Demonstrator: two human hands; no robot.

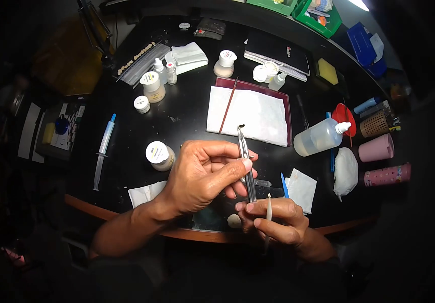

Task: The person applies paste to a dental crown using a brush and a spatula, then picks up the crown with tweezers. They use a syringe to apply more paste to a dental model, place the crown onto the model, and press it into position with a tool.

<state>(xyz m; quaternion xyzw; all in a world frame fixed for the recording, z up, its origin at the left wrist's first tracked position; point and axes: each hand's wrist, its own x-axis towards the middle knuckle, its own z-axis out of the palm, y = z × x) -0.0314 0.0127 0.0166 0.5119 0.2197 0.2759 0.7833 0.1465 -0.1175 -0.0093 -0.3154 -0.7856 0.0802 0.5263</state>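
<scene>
My left hand [199, 174] is closed around metal tweezers [250, 184], thumb and fingers pinching them partway along. At their upper tip sits a small dark piece [241, 125], too small to name, over the folded white tissue [258, 113]. Just below, my right hand [285, 219] grips a slim white-handled tool [269, 214] between its fingers. Its thumb and fingertips also meet the tweezers' lower end. A thin red-handled brush [228, 106] lies across the tissue, which rests on a dark red tray [289, 113].
Powder jars [160, 155] and small bottles [171, 73] stand left and behind. A syringe [105, 144] lies at left. To the right are a squeeze bottle [318, 138], a red cup [344, 118], white cotton [346, 171] and a pink cup [376, 148]. A wooden edge [192, 234] borders the black table.
</scene>
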